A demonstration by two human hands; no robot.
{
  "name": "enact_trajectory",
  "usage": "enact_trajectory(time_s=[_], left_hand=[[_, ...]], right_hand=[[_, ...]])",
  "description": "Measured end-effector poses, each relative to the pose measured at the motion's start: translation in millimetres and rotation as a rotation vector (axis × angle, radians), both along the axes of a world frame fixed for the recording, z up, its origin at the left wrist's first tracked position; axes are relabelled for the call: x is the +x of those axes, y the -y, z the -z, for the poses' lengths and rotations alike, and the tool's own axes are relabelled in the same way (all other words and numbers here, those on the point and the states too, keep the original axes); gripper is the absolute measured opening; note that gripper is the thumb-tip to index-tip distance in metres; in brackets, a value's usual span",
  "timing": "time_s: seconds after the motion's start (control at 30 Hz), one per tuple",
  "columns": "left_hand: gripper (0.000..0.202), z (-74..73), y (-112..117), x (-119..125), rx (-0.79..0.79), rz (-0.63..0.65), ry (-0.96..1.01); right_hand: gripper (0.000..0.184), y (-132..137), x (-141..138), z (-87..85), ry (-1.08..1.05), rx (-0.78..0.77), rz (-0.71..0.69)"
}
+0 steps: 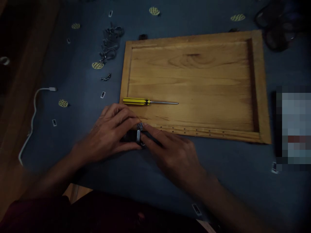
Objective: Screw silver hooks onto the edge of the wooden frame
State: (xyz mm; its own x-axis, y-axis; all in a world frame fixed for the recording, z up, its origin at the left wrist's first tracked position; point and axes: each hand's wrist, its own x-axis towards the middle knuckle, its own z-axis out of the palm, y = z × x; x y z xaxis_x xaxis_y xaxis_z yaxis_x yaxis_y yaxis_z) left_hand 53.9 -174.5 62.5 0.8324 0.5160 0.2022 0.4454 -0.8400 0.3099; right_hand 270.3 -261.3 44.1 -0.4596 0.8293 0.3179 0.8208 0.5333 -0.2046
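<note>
A wooden panel (194, 84) with a raised frame lies flat on a dark blue table. A yellow-and-black screwdriver (148, 102) rests on its left part. At the panel's near left corner, my left hand (110, 132) and my right hand (170, 152) meet around a small metal hinge-like fitting (139, 132). The fingers of both hands pinch it against the panel's edge. A row of small holes (194, 130) runs along the near frame rail.
A pile of metal fittings (110, 43) and loose screws (106, 77) lie beyond the panel's left end. Yellow perforated discs (97, 65) dot the table. A white cable (34, 110) trails at the left. Dark glasses-like items (277, 26) sit far right.
</note>
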Motion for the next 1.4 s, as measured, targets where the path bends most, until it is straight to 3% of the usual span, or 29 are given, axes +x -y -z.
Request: enact_trajectory(time_s=[0.1, 0.23, 0.37, 0.53, 0.87, 1.4], left_hand=[[0.038, -5.8, -3, -1, -0.002, -0.028, 0.088], [0.007, -14.8, -8, -2, -0.039, -0.101, 0.21], [0.009, -15.0, -15, -7, -0.052, -0.272, 0.289], [0.016, -4.1, -26, -15, 0.001, -0.405, 0.381], [0.022, 15.3, -44, -25, 0.069, -0.444, 0.366], [0.025, 22.0, -50, -29, 0.099, -0.433, 0.304]], right_hand=[[0.038, 0, 0, -0.4, -0.007, 0.018, 0.004], [0.04, -1, 0, 1.6, -0.031, 0.029, -0.006], [0.038, -1, 1, 3.0, -0.046, 0.016, -0.01], [0.037, 0, 0, 3.1, -0.053, 0.043, 0.012], [0.036, 0, -1, 5.6, -0.035, 0.048, 0.014], [0.033, -1, -1, 5.5, -0.02, 0.043, 0.016]])
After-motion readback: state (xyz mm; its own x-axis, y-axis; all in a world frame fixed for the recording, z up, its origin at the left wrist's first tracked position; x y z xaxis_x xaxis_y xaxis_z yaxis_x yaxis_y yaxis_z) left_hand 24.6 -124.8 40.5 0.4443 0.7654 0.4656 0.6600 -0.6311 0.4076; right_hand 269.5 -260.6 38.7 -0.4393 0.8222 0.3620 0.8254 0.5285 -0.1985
